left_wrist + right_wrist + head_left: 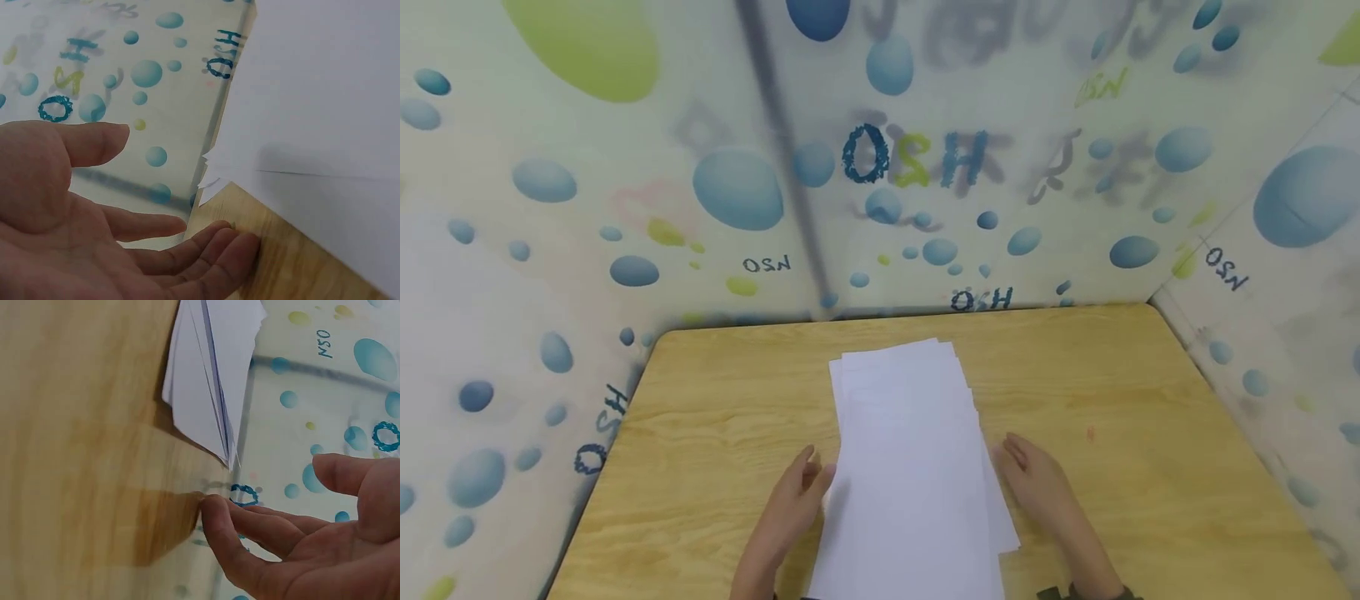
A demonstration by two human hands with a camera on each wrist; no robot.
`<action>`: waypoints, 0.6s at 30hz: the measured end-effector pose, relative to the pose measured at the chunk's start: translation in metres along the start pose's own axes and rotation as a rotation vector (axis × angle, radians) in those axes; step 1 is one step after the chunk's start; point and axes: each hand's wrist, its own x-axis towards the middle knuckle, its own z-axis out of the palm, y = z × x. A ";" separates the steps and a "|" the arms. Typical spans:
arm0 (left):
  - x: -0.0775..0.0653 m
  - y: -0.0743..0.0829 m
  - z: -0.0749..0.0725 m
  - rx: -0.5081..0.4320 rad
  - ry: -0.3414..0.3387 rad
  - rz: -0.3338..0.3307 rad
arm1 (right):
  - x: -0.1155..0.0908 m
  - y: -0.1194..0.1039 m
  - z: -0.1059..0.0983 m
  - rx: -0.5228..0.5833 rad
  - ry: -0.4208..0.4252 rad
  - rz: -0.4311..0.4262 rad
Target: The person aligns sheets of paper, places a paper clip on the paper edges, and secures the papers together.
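left hand: your left hand (793, 504) sits just left of the paper, fingers (187, 250) straight and relaxed, holding nothing, tips down on the desk (715, 433)

paper stack: loose stack of white sheets (913, 467) in the middle of the desk between your hands, edges fanned out and uneven, far end pointing at the wall

right hand: your right hand (1037, 483) is just right of the stack, fingers (250, 531) loose and spread, gripping nothing, fingertips on the wood

backdrop: bubble-print wall (737, 192) wraps round the desk
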 end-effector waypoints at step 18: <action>-0.026 0.007 0.026 0.050 -0.049 0.049 | -0.042 -0.007 0.010 0.032 0.001 0.050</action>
